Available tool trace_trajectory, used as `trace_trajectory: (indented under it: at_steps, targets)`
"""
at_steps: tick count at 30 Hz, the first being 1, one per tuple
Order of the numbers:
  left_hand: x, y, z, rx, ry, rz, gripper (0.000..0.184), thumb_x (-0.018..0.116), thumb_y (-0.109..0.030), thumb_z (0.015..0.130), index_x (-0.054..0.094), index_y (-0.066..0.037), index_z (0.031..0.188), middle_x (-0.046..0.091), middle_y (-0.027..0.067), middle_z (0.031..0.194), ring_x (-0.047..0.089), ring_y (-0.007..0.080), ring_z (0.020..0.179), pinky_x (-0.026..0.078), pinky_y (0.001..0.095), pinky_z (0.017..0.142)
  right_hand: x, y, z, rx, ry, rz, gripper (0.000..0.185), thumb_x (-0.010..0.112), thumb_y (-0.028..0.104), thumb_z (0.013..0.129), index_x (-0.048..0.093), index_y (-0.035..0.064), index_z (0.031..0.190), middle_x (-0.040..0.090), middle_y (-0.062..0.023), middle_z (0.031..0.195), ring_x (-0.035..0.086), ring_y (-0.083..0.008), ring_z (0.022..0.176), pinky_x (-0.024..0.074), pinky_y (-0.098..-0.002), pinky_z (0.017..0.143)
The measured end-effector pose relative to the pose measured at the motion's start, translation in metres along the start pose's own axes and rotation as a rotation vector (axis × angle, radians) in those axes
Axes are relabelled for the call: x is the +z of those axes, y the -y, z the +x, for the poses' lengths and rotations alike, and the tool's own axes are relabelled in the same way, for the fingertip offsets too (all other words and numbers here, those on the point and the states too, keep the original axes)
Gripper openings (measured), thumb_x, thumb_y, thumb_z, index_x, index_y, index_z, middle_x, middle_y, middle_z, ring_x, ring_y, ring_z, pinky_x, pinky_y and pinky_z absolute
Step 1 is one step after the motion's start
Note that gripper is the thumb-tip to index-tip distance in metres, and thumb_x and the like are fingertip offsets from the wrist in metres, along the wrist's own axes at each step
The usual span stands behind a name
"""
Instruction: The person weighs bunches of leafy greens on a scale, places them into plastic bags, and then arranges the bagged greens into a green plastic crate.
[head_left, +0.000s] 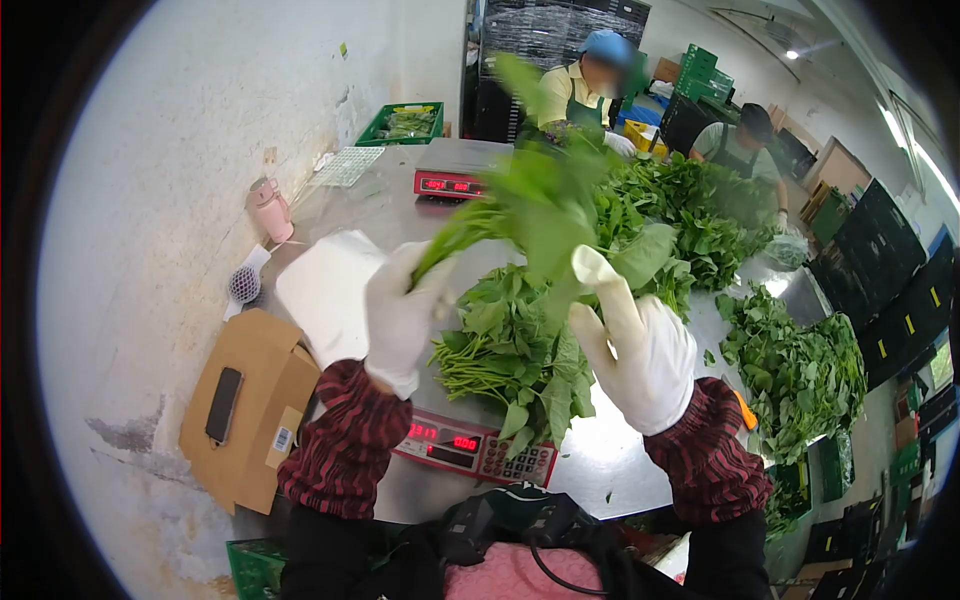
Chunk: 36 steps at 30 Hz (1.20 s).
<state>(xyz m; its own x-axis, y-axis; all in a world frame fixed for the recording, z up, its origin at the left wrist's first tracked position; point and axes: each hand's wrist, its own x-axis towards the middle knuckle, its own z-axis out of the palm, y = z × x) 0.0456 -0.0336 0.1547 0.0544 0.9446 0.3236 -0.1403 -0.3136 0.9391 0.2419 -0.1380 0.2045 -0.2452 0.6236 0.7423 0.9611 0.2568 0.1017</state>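
Note:
My left hand (pixel 405 305), in a white glove, is closed round the stems of a leafy green bunch (pixel 540 190). The bunch is raised above the table, its leaves blurred by motion and pointing up and right. My right hand (pixel 635 345), gloved too, has its fingers apart just right of the raised leaves, with nothing held between them. Below and between my hands, a pile of cut greens (pixel 510 350) lies on a red scale (pixel 475 450) with a lit display, stems pointing left.
A second scale (pixel 450 185), white paper (pixel 335 290), a cardboard box (pixel 240 400) and a pink flask (pixel 270 210) are at the left. More greens (pixel 800 370) lie at the right. Two co-workers (pixel 590 90) stand across the table (pixel 620 480).

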Motion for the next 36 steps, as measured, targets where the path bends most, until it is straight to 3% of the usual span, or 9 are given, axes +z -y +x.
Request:
trace_trajectory:
  at_steps: [4,9,12,22,23,24,26,29,36]
  targets:
    - [-0.017,0.028,-0.029,-0.015,-0.187,-0.380,0.006,0.058,-0.003,0.084,0.061,0.002,0.084,0.056,0.0032,0.073,0.045,0.0046,0.058,0.037,0.0190,0.054,0.012,-0.004,-0.014,-0.013,0.008,0.068,0.049,0.065,0.013,0.078,0.051,0.0099,0.125,0.047,-0.0042,0.056,0.048,-0.0213,0.048,0.0388,-0.0350,0.043]
    - [-0.050,0.159,-0.059,0.236,0.097,0.563,0.022,0.059,-0.002,0.083,0.061,0.006,0.103,0.064,0.0108,0.098,0.059,0.0176,0.092,0.045,0.0289,0.081,0.112,-0.019,-0.056,-0.111,0.244,-0.052,0.059,0.057,0.021,0.083,0.034,-0.0009,0.133,0.048,-0.0071,0.063,0.049,-0.0217,0.050,0.0398,-0.0342,0.041]
    - [-0.054,0.155,-0.059,0.164,0.050,0.523,0.033,0.059,-0.004,0.083,0.055,0.007,0.114,0.062,0.0120,0.110,0.055,0.0218,0.108,0.042,0.0310,0.092,0.153,-0.027,-0.086,-0.128,0.387,-0.176,0.053,0.056,0.026,0.085,0.040,-0.0008,0.127,0.048,-0.0073,0.063,0.050,-0.0224,0.051,0.0416,-0.0347,0.044]
    - [-0.028,0.011,-0.025,-0.022,-0.132,0.126,0.019,0.052,-0.007,0.089,0.059,0.003,0.104,0.060,0.0043,0.083,0.056,0.0100,0.070,0.044,0.0221,0.062,0.041,0.006,-0.014,0.404,0.257,0.547,0.051,0.071,0.030,0.078,0.054,0.0031,0.117,0.058,-0.0046,0.070,0.057,-0.0150,0.061,0.0452,-0.0281,0.051]
    - [-0.025,0.035,-0.018,0.509,-0.074,0.503,0.020,0.054,-0.001,0.085,0.060,0.003,0.103,0.061,0.0052,0.082,0.058,0.0130,0.070,0.046,0.0243,0.065,0.025,0.014,-0.004,0.584,0.286,0.770,0.049,0.072,0.027,0.078,0.054,0.0031,0.116,0.059,-0.0024,0.073,0.057,-0.0111,0.063,0.0454,-0.0253,0.052]
    - [-0.007,0.010,-0.022,0.641,0.079,0.424,0.024,0.055,0.005,0.081,0.059,0.004,0.104,0.063,0.0080,0.085,0.060,0.0163,0.070,0.047,0.0255,0.067,0.016,0.016,0.004,0.729,0.337,1.418,0.044,0.071,0.020,0.079,0.054,0.0032,0.117,0.062,-0.0007,0.083,0.057,-0.0072,0.070,0.0458,-0.0225,0.054]
    - [0.014,0.000,-0.028,0.936,0.250,0.758,0.037,0.067,-0.008,0.076,0.057,0.000,0.111,0.059,0.0127,0.081,0.057,0.0310,0.064,0.048,0.0320,0.061,0.008,0.017,0.006,0.723,0.137,1.558,0.034,0.066,0.024,0.083,0.055,0.0051,0.109,0.065,-0.0047,0.082,0.059,-0.0094,0.062,0.0439,-0.0197,0.048]
    - [0.029,-0.015,-0.019,0.827,0.605,0.557,0.053,0.071,-0.017,0.073,0.053,-0.001,0.121,0.058,0.0140,0.097,0.057,0.0297,0.085,0.047,0.0333,0.073,-0.003,0.009,0.017,0.785,-0.139,1.212,0.021,0.062,0.025,0.086,0.059,0.0065,0.097,0.066,-0.0066,0.075,0.060,-0.0097,0.056,0.0404,-0.0176,0.039]
    - [-0.044,0.070,-0.011,0.339,0.266,0.516,0.038,0.065,-0.021,0.082,0.059,-0.004,0.115,0.059,0.0171,0.114,0.056,0.0305,0.104,0.045,0.0340,0.087,0.061,-0.164,-0.130,1.229,-0.134,1.197,0.012,0.063,0.017,0.085,0.061,0.0086,0.093,0.065,-0.0052,0.078,0.059,-0.0091,0.058,0.0381,-0.0185,0.045]
